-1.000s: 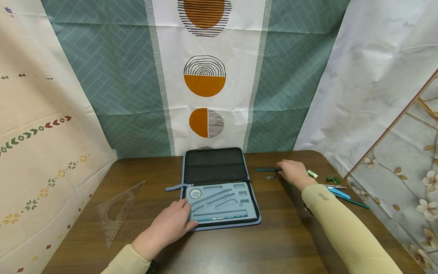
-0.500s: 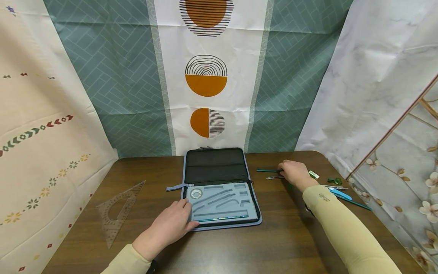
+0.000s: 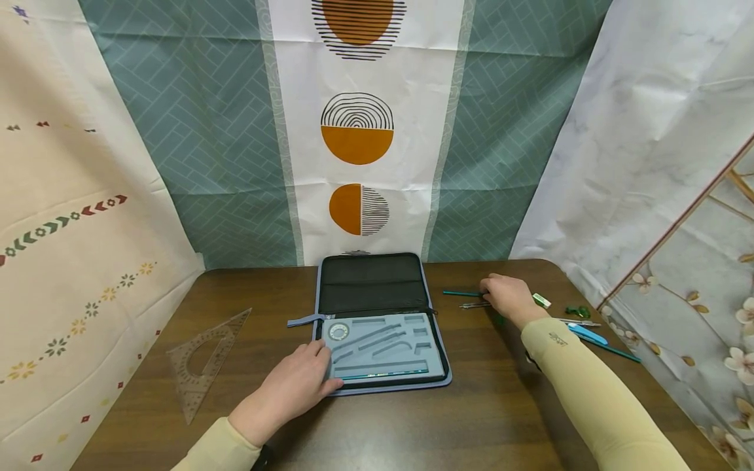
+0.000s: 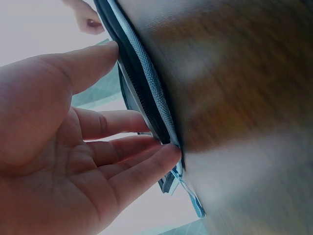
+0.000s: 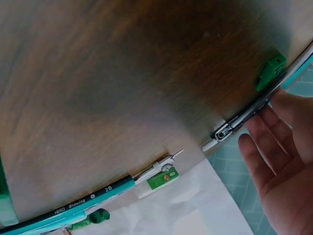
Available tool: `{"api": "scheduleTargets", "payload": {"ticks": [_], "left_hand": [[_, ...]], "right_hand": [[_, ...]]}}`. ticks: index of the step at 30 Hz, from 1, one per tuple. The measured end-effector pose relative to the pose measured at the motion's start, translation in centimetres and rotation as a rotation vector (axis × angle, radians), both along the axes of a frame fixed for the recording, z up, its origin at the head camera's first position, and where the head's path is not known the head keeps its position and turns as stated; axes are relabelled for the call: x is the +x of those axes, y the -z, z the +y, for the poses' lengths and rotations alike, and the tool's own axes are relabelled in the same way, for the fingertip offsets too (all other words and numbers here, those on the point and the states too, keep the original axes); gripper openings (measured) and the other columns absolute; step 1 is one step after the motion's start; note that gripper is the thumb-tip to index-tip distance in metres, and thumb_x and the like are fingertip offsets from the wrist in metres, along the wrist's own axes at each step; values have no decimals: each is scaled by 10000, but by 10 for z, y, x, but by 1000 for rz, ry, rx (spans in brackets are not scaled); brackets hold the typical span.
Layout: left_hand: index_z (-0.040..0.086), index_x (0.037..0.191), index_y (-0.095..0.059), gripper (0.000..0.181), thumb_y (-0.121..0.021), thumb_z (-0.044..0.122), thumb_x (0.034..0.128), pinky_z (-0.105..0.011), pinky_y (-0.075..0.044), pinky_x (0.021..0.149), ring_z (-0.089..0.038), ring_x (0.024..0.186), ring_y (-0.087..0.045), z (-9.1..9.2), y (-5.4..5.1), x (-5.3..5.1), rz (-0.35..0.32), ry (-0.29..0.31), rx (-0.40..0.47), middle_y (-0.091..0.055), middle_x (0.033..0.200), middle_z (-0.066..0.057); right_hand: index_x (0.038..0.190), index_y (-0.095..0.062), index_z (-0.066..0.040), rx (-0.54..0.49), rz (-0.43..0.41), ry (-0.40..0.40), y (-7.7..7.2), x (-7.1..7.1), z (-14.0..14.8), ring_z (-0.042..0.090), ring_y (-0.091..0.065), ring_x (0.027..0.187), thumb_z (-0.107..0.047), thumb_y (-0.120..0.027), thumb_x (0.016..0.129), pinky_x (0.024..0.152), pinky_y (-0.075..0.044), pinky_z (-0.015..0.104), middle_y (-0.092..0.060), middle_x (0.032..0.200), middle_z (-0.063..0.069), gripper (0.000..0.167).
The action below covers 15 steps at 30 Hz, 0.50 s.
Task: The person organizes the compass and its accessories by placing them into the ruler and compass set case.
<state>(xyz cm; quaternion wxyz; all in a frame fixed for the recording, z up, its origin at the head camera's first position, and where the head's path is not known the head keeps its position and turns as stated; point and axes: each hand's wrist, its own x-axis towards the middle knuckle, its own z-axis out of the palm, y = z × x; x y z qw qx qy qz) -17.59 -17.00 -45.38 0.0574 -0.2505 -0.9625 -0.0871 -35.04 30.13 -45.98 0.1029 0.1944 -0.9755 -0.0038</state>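
Note:
An open zip case (image 3: 383,386) lies mid-table, with a grey-blue foam tray (image 3: 406,353) full of shaped recesses. A round white disc (image 3: 338,331) and a dark teal pencil (image 3: 385,375) sit in it. My left hand (image 3: 294,379) rests at the case's front-left corner, fairly straight fingers and thumb touching its edge (image 4: 146,73). On the right, my right hand (image 3: 508,294) is down at the table, thumb and fingers at a slim metal compass (image 5: 244,115), which they appear to pinch. Part of the grip is hidden. A teal pencil (image 3: 461,293) lies just behind the compass.
A clear set square with a protractor cutout (image 3: 203,366) lies at left. Right of my right hand are a green-and-white eraser (image 3: 541,300), a small green item (image 3: 578,312), a blue-handled tool (image 3: 589,334) and another pencil (image 3: 618,352). Fabric backdrops (image 3: 483,163) border the table.
Both hands keep their places at the case and the compass. The whole head view has shifted slightly; nothing on the table has visibly moved.

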Motion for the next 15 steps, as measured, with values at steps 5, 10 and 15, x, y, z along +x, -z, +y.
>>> {"api": "scheduleTargets", "payload": {"ticks": [5,10,15], "left_hand": [[-119,1260,-690,604,-881,376,971,-544,-600,935,-467,1173,-677,0,0,-1,-10,3,4,-668,1335,-295],[-121,1265,-689,605,-882,371,971,-556,-596,946,-479,1191,-675,1,-1,-1,-16,1,12,-666,1344,-306],[-118,1265,-689,602,-884,369,970,-557,-597,944,-477,1191,-676,0,-1,0,-19,-2,11,-665,1347,-308]], "right_hand": [[918,-724,-111,2,11,0,1,-1,2,284,-695,817,-56,-837,968,737,-602,518,-651,895,48,135],[907,-705,-111,-2,6,12,0,0,2,263,-682,804,-53,-834,971,731,-597,507,-639,881,32,156],[915,-696,-114,-32,25,17,0,1,1,261,-687,813,-56,-829,980,729,-594,509,-665,891,25,159]]}}
